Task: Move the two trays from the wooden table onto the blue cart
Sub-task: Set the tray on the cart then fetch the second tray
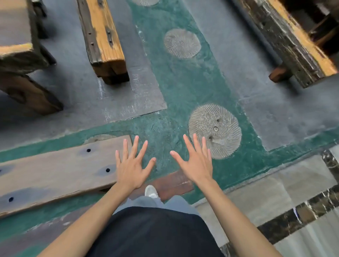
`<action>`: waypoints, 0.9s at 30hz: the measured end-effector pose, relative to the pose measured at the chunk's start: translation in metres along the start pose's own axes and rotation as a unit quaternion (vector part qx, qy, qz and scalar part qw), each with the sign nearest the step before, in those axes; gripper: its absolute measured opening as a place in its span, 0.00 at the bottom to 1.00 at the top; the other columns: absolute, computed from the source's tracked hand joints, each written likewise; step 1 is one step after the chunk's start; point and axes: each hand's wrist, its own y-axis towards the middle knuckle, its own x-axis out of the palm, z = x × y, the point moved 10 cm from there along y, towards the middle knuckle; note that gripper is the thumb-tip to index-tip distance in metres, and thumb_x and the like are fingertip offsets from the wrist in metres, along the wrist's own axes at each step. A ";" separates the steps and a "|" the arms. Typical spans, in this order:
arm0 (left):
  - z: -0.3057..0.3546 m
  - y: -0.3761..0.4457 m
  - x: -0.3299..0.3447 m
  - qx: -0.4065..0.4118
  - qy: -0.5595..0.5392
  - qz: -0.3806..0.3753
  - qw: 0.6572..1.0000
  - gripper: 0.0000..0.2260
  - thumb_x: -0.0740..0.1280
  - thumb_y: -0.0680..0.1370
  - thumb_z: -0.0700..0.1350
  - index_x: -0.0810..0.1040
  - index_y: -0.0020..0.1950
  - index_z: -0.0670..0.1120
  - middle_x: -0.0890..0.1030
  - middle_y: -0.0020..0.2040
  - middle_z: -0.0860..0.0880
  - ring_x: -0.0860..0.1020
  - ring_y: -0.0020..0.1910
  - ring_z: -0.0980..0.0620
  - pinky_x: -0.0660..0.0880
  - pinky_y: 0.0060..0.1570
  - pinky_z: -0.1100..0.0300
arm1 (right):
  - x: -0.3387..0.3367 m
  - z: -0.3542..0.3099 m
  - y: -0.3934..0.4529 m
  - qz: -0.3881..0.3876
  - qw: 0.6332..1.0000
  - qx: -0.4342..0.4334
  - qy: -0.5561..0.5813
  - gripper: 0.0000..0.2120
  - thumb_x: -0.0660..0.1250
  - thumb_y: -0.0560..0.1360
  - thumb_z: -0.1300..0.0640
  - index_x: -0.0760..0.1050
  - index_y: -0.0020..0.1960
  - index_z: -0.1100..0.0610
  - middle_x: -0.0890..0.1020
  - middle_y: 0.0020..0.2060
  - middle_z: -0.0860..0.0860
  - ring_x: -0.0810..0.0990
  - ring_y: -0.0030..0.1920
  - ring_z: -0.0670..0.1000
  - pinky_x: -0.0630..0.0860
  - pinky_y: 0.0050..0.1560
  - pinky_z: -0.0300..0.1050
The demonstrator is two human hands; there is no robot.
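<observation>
Both the left hand (131,170) and the right hand (195,165) were empty, fingers spread wide above the floor (165,91); no trays or cart visible, so finding them seemingly came first.

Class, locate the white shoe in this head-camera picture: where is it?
The white shoe sits low in the middle of the head view, between the person's forearms, on the reddish-brown slab just right of the grey wooden plank.

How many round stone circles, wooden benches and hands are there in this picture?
Round grey ribbed stone discs set in the green floor: 3 (near, middle, far one cut off by the top edge)
Long wooden benches: 3 (orange-topped, grey weathered with holes, right one)
Bare hands, fingers spread and empty: 2 (left, right)
Total: 8
</observation>
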 end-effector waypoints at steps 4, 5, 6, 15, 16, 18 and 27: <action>-0.009 0.036 -0.028 -0.048 -0.002 0.019 0.999 0.34 0.43 0.77 0.73 0.48 0.82 0.63 0.41 0.83 0.56 0.36 0.81 0.45 0.42 0.77 0.35 | -0.018 -0.033 0.059 -0.015 0.999 -0.042 -0.002 0.43 0.46 0.72 0.19 0.47 0.82 0.36 0.44 0.83 0.43 0.35 0.81 0.50 0.39 0.79 0.57; -0.013 0.044 -0.032 -0.064 -0.006 0.021 0.998 0.34 0.43 0.77 0.73 0.48 0.82 0.63 0.40 0.83 0.56 0.35 0.81 0.45 0.41 0.77 0.35 | -0.020 -0.041 0.074 -0.024 0.998 -0.054 -0.005 0.43 0.45 0.72 0.19 0.47 0.82 0.36 0.43 0.83 0.43 0.35 0.81 0.50 0.39 0.79 0.57; -0.017 0.053 -0.035 -0.079 -0.010 0.024 0.997 0.34 0.43 0.77 0.73 0.48 0.82 0.63 0.40 0.83 0.56 0.35 0.81 0.45 0.41 0.77 0.35 | -0.022 -0.050 0.089 -0.033 0.997 -0.066 -0.006 0.43 0.46 0.72 0.19 0.47 0.82 0.37 0.43 0.83 0.43 0.34 0.81 0.50 0.39 0.79 0.57; -0.050 0.174 -0.060 -0.212 -0.042 0.070 0.974 0.35 0.43 0.76 0.72 0.51 0.82 0.61 0.43 0.83 0.54 0.35 0.81 0.45 0.41 0.76 0.35 | -0.027 -0.151 0.275 -0.080 0.972 -0.213 -0.064 0.45 0.49 0.71 0.19 0.48 0.82 0.38 0.44 0.83 0.43 0.33 0.81 0.50 0.40 0.80 0.58; -0.052 0.186 -0.064 -0.231 -0.042 0.068 0.970 0.35 0.43 0.76 0.72 0.50 0.82 0.61 0.42 0.83 0.54 0.35 0.81 0.45 0.40 0.76 0.35 | -0.029 -0.162 0.292 -0.086 0.967 -0.227 -0.073 0.45 0.49 0.71 0.19 0.48 0.82 0.38 0.44 0.83 0.43 0.33 0.81 0.50 0.40 0.80 0.58; -0.054 0.207 -0.075 -0.265 -0.042 0.075 0.960 0.35 0.42 0.76 0.72 0.48 0.82 0.62 0.41 0.83 0.54 0.35 0.81 0.45 0.40 0.77 0.36 | -0.032 -0.184 0.320 -0.094 0.956 -0.265 -0.083 0.45 0.48 0.71 0.18 0.48 0.82 0.38 0.44 0.83 0.43 0.32 0.81 0.50 0.39 0.80 0.57; -0.098 0.257 -0.120 -0.406 -0.072 0.127 0.902 0.34 0.43 0.77 0.71 0.47 0.82 0.62 0.43 0.84 0.54 0.38 0.82 0.44 0.42 0.77 0.37 | -0.012 -0.303 0.398 -0.181 0.895 -0.389 -0.127 0.46 0.47 0.71 0.18 0.49 0.82 0.38 0.43 0.83 0.43 0.31 0.80 0.49 0.40 0.80 0.58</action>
